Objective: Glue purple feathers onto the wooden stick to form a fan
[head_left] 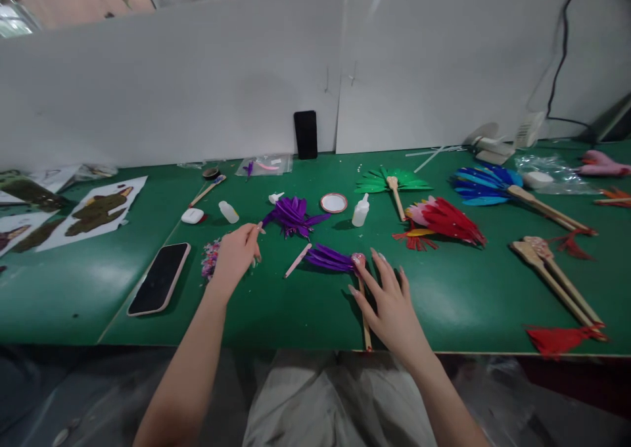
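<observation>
My right hand (389,302) lies with fingers spread over the wooden handle (365,322) of a small fan with purple feathers (329,258) glued to its head. My left hand (235,253) is curled, its fingers pinched together near a pile of loose purple feathers (292,215); what it pinches is too small to make out. A pale pink stick (298,260) lies between the two hands. A small heap of coloured sequins (210,258) sits just left of my left hand.
On the green table (276,315) lie a phone (159,278), glue bottles (360,211), a round lid (334,202), and finished green (392,181), red (444,218) and blue (486,185) feather fans. Bare wooden handles (555,273) lie right. White partition boards (197,79) stand behind.
</observation>
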A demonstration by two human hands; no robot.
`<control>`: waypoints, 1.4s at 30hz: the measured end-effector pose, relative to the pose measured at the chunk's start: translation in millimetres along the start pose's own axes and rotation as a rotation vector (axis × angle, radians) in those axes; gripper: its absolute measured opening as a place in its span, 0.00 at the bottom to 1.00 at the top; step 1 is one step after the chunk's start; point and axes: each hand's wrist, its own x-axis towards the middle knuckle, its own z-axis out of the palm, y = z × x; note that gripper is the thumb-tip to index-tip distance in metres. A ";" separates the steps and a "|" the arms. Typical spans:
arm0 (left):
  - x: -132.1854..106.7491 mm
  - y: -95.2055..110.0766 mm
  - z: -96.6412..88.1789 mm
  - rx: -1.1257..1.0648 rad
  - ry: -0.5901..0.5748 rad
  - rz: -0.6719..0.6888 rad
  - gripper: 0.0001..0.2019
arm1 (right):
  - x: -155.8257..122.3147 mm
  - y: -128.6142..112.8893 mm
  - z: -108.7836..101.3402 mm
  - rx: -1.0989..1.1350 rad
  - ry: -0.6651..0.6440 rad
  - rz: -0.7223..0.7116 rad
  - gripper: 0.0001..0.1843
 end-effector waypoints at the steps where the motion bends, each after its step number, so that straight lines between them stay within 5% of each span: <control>1: -1.7 -1.4 0.6 -0.080 -0.006 -0.047 0.17 | -0.1 -0.1 0.0 -0.001 0.001 0.000 0.27; 5: -6.4 -5.4 2.6 -0.291 -0.041 -0.137 0.17 | -0.6 -0.2 -0.2 0.004 0.007 -0.003 0.27; 12: 3.5 19.5 26.5 -0.319 -0.212 0.097 0.16 | -0.5 0.2 1.2 0.013 0.017 0.000 0.27; 19: 8.9 43.3 37.8 -1.141 -0.501 -0.100 0.14 | 0.0 1.1 1.5 0.013 0.007 -0.004 0.27; 24: 1.1 46.0 38.8 -1.313 -0.631 -0.094 0.12 | 0.6 0.9 1.5 0.012 0.009 0.004 0.27; 37: -10.0 49.4 44.8 -1.256 -0.572 -0.075 0.15 | 0.1 0.9 2.1 0.001 0.004 0.002 0.27; 42: -14.9 52.4 44.9 -1.146 -0.445 -0.105 0.16 | 0.0 1.0 2.2 0.004 0.008 0.003 0.27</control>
